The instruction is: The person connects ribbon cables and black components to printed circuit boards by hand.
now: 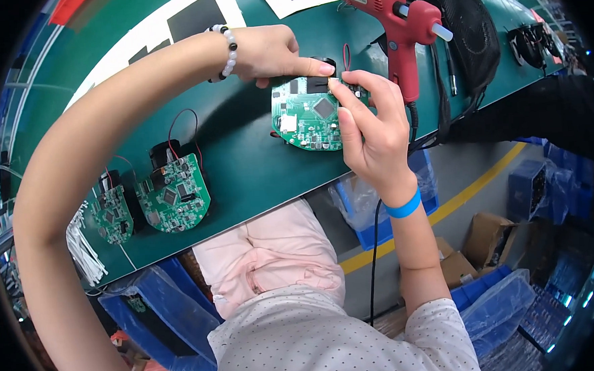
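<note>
A green circuit board (300,111) with chips and a black part on its upper edge lies on the green table, below my two hands. My left hand (266,53) reaches across from the left, its fingers curled and its thumb pressed on the board's upper edge beside a black round part (324,64). With bent fingers, my right hand (374,124) grips the board's right side; its index fingertip meets the left thumb near the upper edge. What lies between the fingertips is too small to make out. A thin red wire loop (346,56) rises behind the board.
Two similar boards, one nearer (173,195) and one farther left (112,215), sit with wired black parts. A red glue gun (400,35) stands right of my hands, beside a black bag (470,35). White sticks (85,247) lie at the left edge. Blue bins (162,310) are below the table.
</note>
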A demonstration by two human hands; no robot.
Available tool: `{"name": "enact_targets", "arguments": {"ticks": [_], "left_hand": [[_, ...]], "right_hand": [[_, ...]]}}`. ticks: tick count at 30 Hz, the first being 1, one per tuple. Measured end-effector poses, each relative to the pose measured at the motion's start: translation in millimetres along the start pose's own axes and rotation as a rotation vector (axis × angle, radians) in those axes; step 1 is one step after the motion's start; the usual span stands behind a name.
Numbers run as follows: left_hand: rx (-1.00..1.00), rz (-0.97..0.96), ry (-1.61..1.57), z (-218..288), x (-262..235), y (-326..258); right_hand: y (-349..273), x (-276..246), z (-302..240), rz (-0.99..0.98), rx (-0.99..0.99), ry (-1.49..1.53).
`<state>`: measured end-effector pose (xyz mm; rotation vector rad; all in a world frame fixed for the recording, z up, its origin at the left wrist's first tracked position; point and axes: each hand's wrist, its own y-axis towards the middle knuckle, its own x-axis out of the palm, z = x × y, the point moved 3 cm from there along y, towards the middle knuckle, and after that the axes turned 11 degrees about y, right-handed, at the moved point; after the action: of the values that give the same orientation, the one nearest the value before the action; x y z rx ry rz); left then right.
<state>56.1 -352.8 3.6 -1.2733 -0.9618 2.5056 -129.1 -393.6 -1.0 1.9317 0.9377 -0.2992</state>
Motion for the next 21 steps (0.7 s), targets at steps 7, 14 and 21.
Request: {"name": "enact_targets", "arguments": {"ticks": [7,14,21], "left_hand": [[0.121,-0.075,-0.223,-14.6,3.6,-4.3],[0.132,-0.033,-0.136,-7.7,6.3,-8.3],[0.894,0.844,0.613,24.8,-15.0,-64.3]], "right_hand": [[-0.6,1.8,-1.0,0.013,0.005,-0.003],[-2.2,-0.1,1.0,0.025,0.013,-0.004],[-1.2,1.5,2.9,0.048,-0.048,-0.017]]}}
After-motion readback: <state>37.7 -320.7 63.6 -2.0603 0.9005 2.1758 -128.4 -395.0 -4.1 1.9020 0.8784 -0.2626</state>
